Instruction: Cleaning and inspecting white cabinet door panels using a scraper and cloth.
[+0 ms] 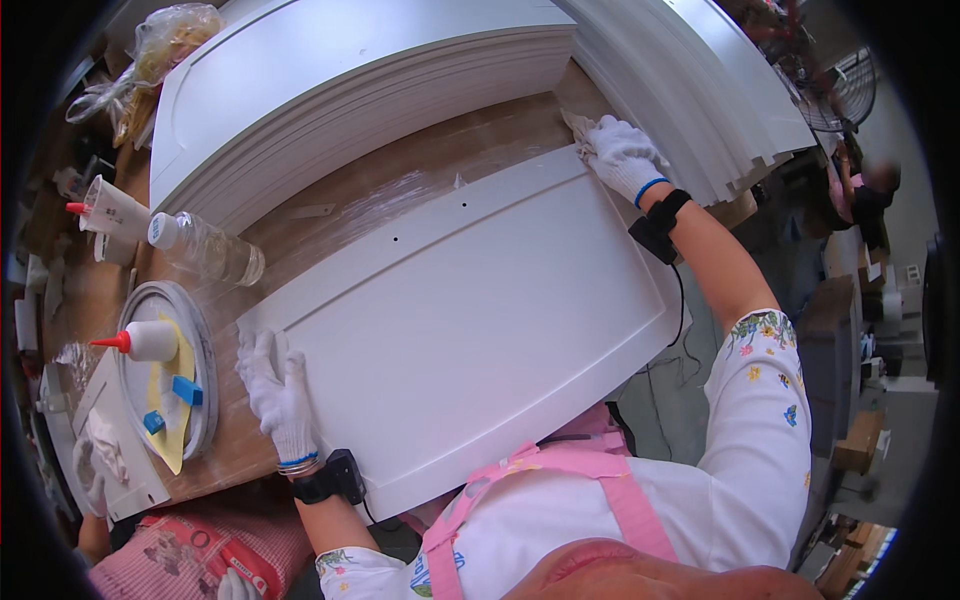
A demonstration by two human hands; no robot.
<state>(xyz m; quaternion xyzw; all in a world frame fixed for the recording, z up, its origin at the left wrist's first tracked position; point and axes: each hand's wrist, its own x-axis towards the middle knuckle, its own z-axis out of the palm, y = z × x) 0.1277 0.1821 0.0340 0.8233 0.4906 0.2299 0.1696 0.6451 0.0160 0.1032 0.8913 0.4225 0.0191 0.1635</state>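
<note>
"Where does the white panel (pixel 470 320) lie?"

"On the brown counter (pixel 232 432), between two gloved hands: the left hand (pixel 275 390) at its left end, the right hand (pixel 622 155) at its far right corner."

"And the fingers?"

"The left hand's are extended and slightly parted, resting against the panel's edge without a grip; the right hand's bend around a crumpled pale cloth (pixel 577 128) at that corner. A stack of white boards (pixel 365 85) rises beyond."

The panel (pixel 470 320) was white, the gloves (pixel 622 155) white with blue edging (pixel 650 188). The tabletop (pixel 232 430) was brown, and at nine o'clock a white bottle (pixel 153 341) had a red tip (pixel 114 342).
</note>
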